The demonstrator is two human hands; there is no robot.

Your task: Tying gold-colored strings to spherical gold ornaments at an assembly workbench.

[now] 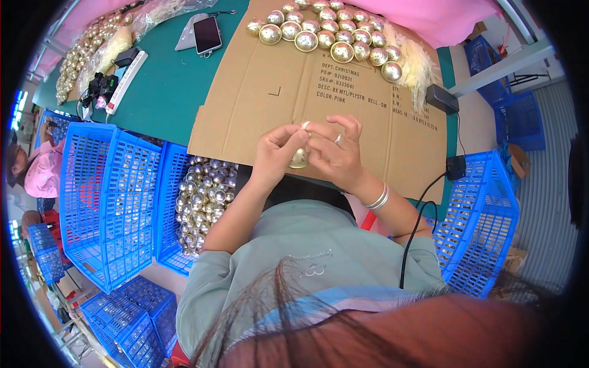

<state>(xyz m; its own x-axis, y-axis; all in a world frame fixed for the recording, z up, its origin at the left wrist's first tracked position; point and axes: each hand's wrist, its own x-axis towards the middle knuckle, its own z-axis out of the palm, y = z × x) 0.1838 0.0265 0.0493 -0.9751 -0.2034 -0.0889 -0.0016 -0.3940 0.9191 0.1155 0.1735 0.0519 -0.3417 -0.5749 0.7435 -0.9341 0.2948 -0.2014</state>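
Observation:
Over the cardboard sheet (pixel 245 101), close in front of my body, a small pale-gold metal bell (pixel 299 159) hangs between my hands. My left hand (pixel 277 151) pinches with thumb and forefinger at a cream ribbon or string (pixel 305 126) above the bell. On the other side my right hand (pixel 336 153) pinches at the same spot, its outer fingers raised and curled. The exact grip of the fingertips is partly hidden. Several finished-looking gold bells (pixel 306 41) stand grouped at the far edge of the cardboard, beside a bundle of cream ribbons (pixel 412 67).
Left of me, a blue crate (pixel 161 230) holds many silvery bells, with another blue crate (pixel 110 202) beside it. A phone (pixel 207 34), a power strip (pixel 127 83) and more bells (pixel 83 58) lie on the green tabletop (pixel 162 76). A black cable (pixel 412 233) hangs by my right arm.

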